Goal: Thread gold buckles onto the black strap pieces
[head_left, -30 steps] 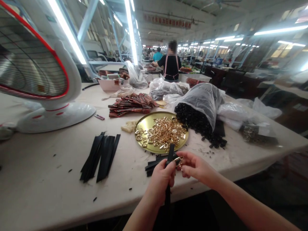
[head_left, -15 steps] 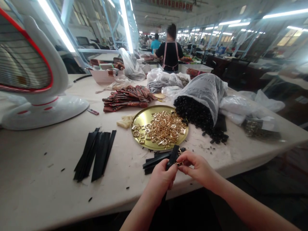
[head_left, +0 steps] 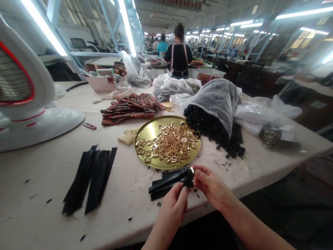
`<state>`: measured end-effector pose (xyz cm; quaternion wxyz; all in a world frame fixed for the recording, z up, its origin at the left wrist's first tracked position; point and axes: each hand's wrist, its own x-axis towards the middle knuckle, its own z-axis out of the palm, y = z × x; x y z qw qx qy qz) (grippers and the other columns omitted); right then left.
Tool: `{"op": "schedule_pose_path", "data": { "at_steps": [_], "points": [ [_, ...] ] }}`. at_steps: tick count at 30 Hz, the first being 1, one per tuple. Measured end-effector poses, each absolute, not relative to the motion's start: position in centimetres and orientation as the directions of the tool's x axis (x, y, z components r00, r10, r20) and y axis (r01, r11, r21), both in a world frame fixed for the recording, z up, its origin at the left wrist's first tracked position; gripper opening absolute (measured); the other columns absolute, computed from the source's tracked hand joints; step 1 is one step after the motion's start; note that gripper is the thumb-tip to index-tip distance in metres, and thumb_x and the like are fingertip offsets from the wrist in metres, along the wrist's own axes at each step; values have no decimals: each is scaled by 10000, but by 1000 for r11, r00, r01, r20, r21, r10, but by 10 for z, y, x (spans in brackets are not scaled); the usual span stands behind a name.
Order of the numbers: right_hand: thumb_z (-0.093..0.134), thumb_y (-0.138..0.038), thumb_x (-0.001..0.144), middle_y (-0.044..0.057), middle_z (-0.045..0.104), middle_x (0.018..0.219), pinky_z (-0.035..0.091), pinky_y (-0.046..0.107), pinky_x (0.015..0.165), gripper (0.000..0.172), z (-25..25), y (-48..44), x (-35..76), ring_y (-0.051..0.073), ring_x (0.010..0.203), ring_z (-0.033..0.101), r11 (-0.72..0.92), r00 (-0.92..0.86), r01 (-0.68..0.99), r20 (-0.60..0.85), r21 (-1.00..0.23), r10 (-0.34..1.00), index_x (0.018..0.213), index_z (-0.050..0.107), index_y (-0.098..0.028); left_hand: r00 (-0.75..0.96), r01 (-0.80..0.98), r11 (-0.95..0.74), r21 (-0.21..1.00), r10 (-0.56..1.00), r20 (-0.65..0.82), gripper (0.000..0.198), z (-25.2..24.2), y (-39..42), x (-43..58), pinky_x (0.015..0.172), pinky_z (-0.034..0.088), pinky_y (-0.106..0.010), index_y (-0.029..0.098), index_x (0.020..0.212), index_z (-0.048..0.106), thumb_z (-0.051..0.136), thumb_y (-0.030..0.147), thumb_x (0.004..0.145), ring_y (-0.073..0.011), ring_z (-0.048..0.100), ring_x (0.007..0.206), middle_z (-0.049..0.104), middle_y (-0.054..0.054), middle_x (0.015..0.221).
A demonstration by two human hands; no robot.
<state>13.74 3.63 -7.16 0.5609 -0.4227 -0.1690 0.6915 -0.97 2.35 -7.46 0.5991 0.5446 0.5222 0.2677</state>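
Left hand [head_left: 173, 205] grips a black strap [head_left: 188, 180]; right hand [head_left: 212, 187] pinches a gold buckle [head_left: 192, 170].
Strap end juts past the left thumb, buckle at its tip.

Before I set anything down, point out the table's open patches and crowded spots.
Room: left of the leftmost black strips, this side of the fan; and between those strips and the gold tray. Dark scraps lie about. Crowded: around the tray, black pieces, left hand and right hand.
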Motion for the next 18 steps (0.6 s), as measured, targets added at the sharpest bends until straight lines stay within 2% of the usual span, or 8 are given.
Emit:
{"op": "schedule_pose_path", "data": {
  "at_steps": [3, 5, 7, 10, 12, 15, 18],
  "points": [
    [758, -234, 617, -17, 628, 679, 467, 165, 568, 279, -73, 32, 140, 49, 546, 544, -358, -12, -531, -415, -768, 910, 869, 667, -153, 355, 451, 28, 892, 911, -208, 209, -65, 29, -22, 546, 373, -209, 212, 763, 572, 416, 336, 826, -125, 516, 552, 560, 22, 591],
    [748, -259, 626, -14, 622, 663, 452, 184, 568, 274, -76, 26, 139, 60, 548, 532, -380, -49, -450, -403, -808, 914, 864, 668, -150, 404, 528, -85, 845, 900, -162, 206, -58, 31, -27, 637, 386, -226, 230, 793, 601, 414, 310, 827, -156, 565, 690, 629, -7, 727],
    [731, -284, 644, -17, 602, 629, 434, 202, 559, 260, -78, 19, 134, 71, 541, 511, -364, -87, -383, -359, -849, 929, 854, 666, -144, 435, 546, -123, 828, 887, -155, 220, -53, 31, -27, 671, 387, -237, 237, 814, 605, 396, 304, 835, -168, 576, 734, 643, -16, 772],
    [719, -302, 652, -11, 600, 679, 426, 221, 581, 256, -78, 10, 123, 95, 593, 513, -272, -54, -328, -269, -905, 962, 848, 643, -156, 423, 452, -44, 891, 890, -171, 180, -50, 24, -21, 650, 398, -235, 215, 829, 563, 399, 289, 830, -155, 561, 691, 616, -8, 738],
    [719, -317, 648, -8, 604, 748, 436, 236, 633, 277, -76, 5, 118, 118, 674, 534, -199, -3, -314, -209, -928, 978, 860, 609, -178, 407, 338, 106, 935, 879, -247, 136, -50, 19, -17, 539, 388, -213, 202, 829, 510, 408, 292, 821, -121, 504, 552, 551, 27, 629],
    [683, -365, 679, -16, 569, 727, 435, 244, 634, 271, -69, -1, 117, 126, 678, 525, -146, 15, -227, -153, -963, 988, 851, 564, -191, 452, 198, 312, 929, 812, -369, 186, -51, 12, -14, 371, 268, -172, 203, 805, 439, 397, 382, 831, -70, 336, 377, 413, 87, 494],
    [602, -408, 746, -25, 510, 658, 416, 237, 595, 239, -61, -6, 123, 115, 623, 483, -115, 11, -82, -116, -990, 993, 784, 548, -179, 481, 121, 341, 932, 801, -355, 244, -53, 6, -14, 336, 208, -152, 199, 799, 427, 416, 441, 825, -45, 278, 347, 394, 101, 475]
  ]
}}
